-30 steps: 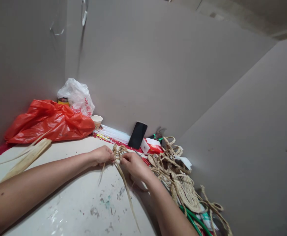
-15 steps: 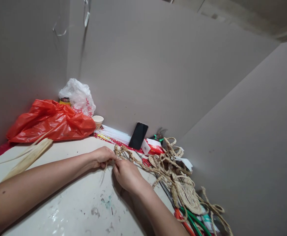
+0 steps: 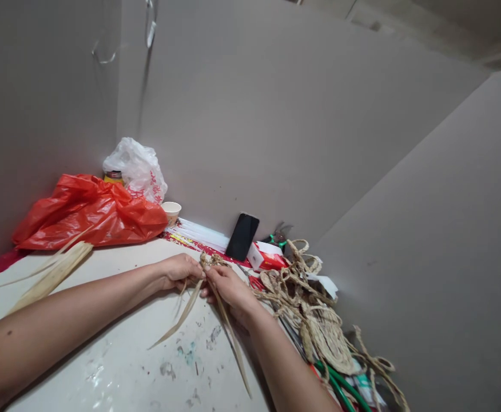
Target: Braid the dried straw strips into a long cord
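Note:
My left hand and my right hand meet over the white table, both pinched on the end of a braided straw cord. Two loose flat straw strips hang from the pinch and trail toward me across the tabletop. The braid runs right into a heap of woven straw pieces beside my right forearm. The fingertips are partly hidden by the straw.
A red plastic bag, a white plastic bag and a paper cup sit in the far left corner. A black phone leans on the wall by a red-white box. Dry straw bundle lies left. Green tubes lie lower right.
My right hand has shifted back up to the braid's end, and two straw strips now fan out below the hands; the left hand stays put.

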### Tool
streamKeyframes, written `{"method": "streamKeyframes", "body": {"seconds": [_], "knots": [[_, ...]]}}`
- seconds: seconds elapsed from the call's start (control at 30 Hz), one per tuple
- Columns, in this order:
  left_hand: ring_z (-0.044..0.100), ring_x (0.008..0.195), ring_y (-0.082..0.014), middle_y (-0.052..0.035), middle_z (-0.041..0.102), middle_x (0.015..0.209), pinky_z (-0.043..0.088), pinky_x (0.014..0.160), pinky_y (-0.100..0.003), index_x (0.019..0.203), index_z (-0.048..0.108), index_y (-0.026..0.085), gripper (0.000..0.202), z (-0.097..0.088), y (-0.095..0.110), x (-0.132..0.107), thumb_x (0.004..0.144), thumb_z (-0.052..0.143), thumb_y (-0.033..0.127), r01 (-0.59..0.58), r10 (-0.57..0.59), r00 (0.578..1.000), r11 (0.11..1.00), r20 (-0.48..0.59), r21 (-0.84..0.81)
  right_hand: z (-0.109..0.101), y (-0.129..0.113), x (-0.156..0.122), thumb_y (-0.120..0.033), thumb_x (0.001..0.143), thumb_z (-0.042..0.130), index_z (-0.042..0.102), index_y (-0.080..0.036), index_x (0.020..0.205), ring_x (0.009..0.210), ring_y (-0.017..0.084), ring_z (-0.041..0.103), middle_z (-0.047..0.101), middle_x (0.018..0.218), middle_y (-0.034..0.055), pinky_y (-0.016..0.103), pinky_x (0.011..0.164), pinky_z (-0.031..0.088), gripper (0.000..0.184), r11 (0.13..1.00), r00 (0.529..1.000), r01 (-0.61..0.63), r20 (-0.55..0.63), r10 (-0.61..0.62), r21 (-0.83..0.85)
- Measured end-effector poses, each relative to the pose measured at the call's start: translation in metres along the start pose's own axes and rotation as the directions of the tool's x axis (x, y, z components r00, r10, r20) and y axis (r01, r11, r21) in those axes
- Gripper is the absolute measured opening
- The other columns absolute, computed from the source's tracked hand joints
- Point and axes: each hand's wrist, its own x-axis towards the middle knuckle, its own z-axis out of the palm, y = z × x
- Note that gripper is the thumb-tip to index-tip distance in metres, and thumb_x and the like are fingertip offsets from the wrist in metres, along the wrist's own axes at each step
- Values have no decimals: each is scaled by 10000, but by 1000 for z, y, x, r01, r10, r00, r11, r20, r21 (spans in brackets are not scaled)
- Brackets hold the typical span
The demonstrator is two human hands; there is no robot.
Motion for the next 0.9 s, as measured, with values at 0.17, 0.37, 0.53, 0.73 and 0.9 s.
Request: {"method": "streamKeyframes", "body": {"seconds": [0.17, 0.37, 0.53, 0.73, 0.9], "knots": [[225, 332, -38, 89, 337, 384, 90, 369, -213, 545, 463, 173, 206, 1, -2, 3, 532, 631, 293, 6, 0, 998, 996, -59, 92, 1, 7, 4, -459, 813, 468, 475, -191, 649, 312, 42, 210, 387, 441, -85, 185, 311, 138, 314, 993, 991, -105, 94, 99, 62], [213, 345, -40, 78, 363, 400, 118, 361, -211, 596, 560, 143, 161, 2, -3, 1, 584, 608, 297, -6, 14, 999, 980, -40, 201, -8, 12, 11, -397, 805, 486, 516, -175, 606, 305, 43, 193, 366, 404, -79, 203, 320, 110, 299, 988, 975, -154, 165, 151, 8], [219, 351, -43, 85, 323, 418, 145, 369, -208, 616, 562, 148, 178, 0, -3, 0, 622, 595, 323, 0, 7, 1000, 959, -21, 285, -5, 18, 14, -409, 803, 500, 498, -176, 577, 347, 48, 202, 360, 424, -78, 215, 371, 123, 325, 996, 991, -78, 102, 83, -47], [287, 349, -49, 58, 401, 431, 189, 365, -204, 587, 571, 147, 216, -8, 3, -6, 655, 578, 352, -9, 62, 994, 875, -92, 484, -4, 25, 21, -374, 752, 570, 442, -174, 489, 418, 67, 243, 347, 423, -71, 231, 431, 139, 355, 993, 998, 60, 21, -58, -103], [342, 361, -63, 39, 482, 460, 247, 368, -193, 620, 624, 154, 166, -16, 15, -17, 651, 561, 305, 45, -6, 998, 806, -67, 590, -3, 24, 19, -371, 751, 552, 416, -183, 475, 391, 65, 226, 339, 398, -73, 234, 428, 139, 360, 994, 998, 54, 40, -50, -94]]}}
